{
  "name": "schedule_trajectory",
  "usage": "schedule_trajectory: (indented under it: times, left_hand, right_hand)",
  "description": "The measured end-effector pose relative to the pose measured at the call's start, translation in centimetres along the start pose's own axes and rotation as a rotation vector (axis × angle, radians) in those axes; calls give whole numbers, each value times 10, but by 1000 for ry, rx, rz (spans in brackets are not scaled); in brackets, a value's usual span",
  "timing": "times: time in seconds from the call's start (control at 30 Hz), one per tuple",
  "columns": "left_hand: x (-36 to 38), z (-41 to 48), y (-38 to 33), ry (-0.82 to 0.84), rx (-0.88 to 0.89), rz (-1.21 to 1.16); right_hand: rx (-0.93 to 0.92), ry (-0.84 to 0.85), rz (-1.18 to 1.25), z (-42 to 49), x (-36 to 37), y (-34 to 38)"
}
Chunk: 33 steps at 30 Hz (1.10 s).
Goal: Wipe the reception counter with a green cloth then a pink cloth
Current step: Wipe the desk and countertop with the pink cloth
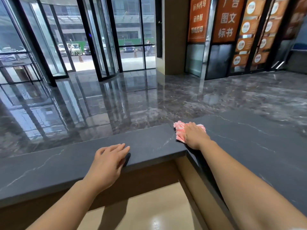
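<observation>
The reception counter (pixel 69 165) is a dark grey stone top with thin white veins, bending at a corner near the middle of the view. A pink cloth (pixel 179 131) lies flat on the counter right at that corner. My right hand (pixel 195 136) presses down on the cloth with its palm, covering most of it. My left hand (pixel 108 161) rests flat on the counter's near edge, fingers together and thumb curled over the rim, holding nothing. No green cloth is in view.
Beyond the counter lies a glossy dark marble lobby floor (pixel 149 100) with a revolving glass door (pixel 99 47) and orange signboards (pixel 227 19) at the back right. Below the counter's inner edge sits a beige desk surface (pixel 141 211).
</observation>
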State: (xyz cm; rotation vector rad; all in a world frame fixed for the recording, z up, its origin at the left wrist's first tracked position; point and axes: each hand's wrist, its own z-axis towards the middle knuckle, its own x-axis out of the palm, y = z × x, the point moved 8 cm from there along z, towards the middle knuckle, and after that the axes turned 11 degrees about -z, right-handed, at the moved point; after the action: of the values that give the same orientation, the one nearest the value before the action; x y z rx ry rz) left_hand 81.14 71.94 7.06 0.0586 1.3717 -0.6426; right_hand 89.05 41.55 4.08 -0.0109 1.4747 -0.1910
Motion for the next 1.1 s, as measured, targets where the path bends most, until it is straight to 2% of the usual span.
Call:
schedule_trajectory:
  times: [0.13,0.2,0.3,0.43,0.53,0.67,0.73,0.87,1.1]
  left_hand:
    - [12,14,-28,-84,17,-41]
    - [20,20,-37,-101,0,-43]
    - [28,25,-49,-119,-10,-40]
    - [25,25,-59,-185,-107,-10]
    - [18,22,-75,-261,-78,80]
    - [14,13,-87,-232,-204,107]
    - [13,9,-92,-223,-241,130]
    - [13,6,-105,-200,-235,127]
    - [6,-13,-130,-228,-244,129]
  right_hand:
    - [42,135,13,10,16,-17]
    - [-85,181,61,4,18,12]
    - [-323,164,89,1,11,53]
    - [-429,143,57,8,8,53]
    - [-375,138,39,24,13,27]
    - [-160,188,40,40,21,-31]
    - [-118,208,19,35,21,-44]
    - [-145,230,21,10,21,-32]
    - [-368,197,30,-84,7,-6]
